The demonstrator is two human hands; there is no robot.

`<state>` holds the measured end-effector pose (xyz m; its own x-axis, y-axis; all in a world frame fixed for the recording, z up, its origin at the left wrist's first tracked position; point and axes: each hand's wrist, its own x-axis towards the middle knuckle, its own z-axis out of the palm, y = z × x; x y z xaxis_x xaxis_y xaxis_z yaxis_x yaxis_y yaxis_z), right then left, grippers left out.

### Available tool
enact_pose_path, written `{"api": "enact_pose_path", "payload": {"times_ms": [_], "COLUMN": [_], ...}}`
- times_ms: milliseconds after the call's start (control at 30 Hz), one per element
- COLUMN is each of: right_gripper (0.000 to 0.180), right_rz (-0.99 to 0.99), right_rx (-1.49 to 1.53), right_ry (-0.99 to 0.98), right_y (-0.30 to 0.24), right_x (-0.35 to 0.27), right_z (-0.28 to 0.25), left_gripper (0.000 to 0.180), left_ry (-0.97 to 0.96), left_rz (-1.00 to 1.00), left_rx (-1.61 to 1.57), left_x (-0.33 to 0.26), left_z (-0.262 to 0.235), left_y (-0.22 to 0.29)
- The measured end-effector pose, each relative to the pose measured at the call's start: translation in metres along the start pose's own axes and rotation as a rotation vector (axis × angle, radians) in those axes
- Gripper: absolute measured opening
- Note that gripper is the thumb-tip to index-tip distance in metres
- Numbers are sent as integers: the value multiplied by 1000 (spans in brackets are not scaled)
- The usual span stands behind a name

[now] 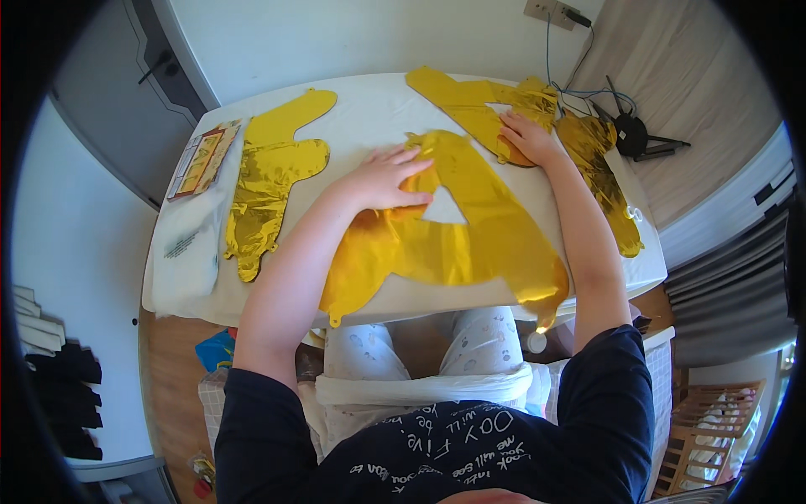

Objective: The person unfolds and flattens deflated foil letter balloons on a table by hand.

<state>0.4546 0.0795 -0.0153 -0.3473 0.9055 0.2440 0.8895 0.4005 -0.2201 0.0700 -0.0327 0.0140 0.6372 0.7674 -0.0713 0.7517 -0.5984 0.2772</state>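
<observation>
A large flat gold foil balloon (495, 202), shaped like a letter, lies in front of me with its lower tips at the table's near edge. My left hand (390, 178) rests on its upper left part, fingers spread and holding nothing. Farther back and to the right, my right hand (531, 139) lies with fingers outstretched on a second gold foil balloon (457, 97), near its small triangular opening. Another uninflated balloon (273, 172) lies flat on the left. A further crinkled one (592, 160) is on the right, partly hidden behind my right forearm.
The table has a white cloth (361, 118). At its left lie a printed package (201, 160) and a clear plastic bag (185, 256). On the right stands a black router (634, 134) with cables running to a wall socket (550, 12). A wooden crib (705, 437) stands low right.
</observation>
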Motion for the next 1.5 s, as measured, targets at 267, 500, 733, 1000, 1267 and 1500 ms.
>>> {"api": "enact_pose_path", "payload": {"times_ms": [267, 500, 733, 1000, 1267, 1500], "right_gripper": [57, 68, 74, 74, 72, 75], "right_rz": [64, 93, 87, 65, -279, -414], "right_rx": [-42, -100, -80, -78, -6, -13], "right_ry": [-25, -116, -114, -94, -124, -328], "right_y": [-22, -24, -25, -26, -108, -167], "right_x": [-4, -14, -7, -15, -30, -69], "right_z": [-14, -11, -3, -2, -19, -7], "left_gripper": [109, 113, 122, 114, 47, 45], "left_ry": [64, -128, -67, 28, 134, 315], "left_rz": [-258, -251, -125, -161, -542, -609], "left_rx": [18, -3, 38, -14, 102, 228], "left_x": [-8, -6, -4, -21, -99, -208], "left_z": [-18, -26, -8, -37, -72, -42], "left_y": [-36, 1, -14, -7, -19, -4]}}
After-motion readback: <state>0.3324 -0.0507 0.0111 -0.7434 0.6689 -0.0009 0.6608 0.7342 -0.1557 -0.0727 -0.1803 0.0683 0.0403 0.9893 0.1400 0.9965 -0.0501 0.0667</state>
